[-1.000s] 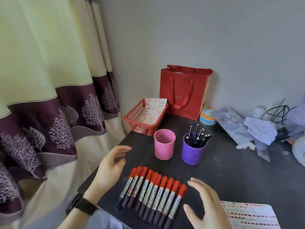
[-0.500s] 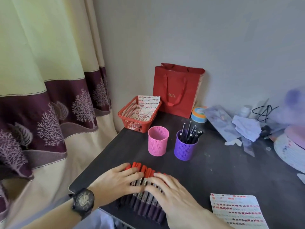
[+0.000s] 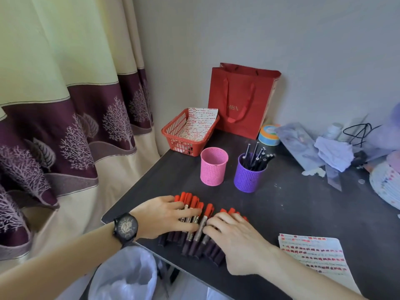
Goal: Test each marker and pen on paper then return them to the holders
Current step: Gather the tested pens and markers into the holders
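Note:
A row of red-capped markers (image 3: 203, 221) lies near the front edge of the dark table (image 3: 303, 213). My left hand (image 3: 164, 217), a black watch on its wrist, rests with its fingers stretched flat over the left part of the row. From the right, my right hand (image 3: 236, 241) presses on the other markers with bent fingers. One marker shows in the gap between the hands. Behind them stand an empty pink holder (image 3: 213, 167) and a purple holder (image 3: 249, 178) full of black pens (image 3: 257, 156). A paper sheet (image 3: 313, 254) covered in red test marks lies front right.
A red basket (image 3: 173, 135) with a marked sheet and a red paper bag (image 3: 240, 100) stand at the back by the wall, with a tape roll (image 3: 268, 134) beside them. Cloth and clutter (image 3: 333, 152) crowd the back right. A lined bin (image 3: 127, 276) sits under the table's front edge, and a curtain (image 3: 65, 126) hangs on the left.
Both hands came down from either side onto the marker row. The neat row has been pushed together, and the markers now lie unevenly.

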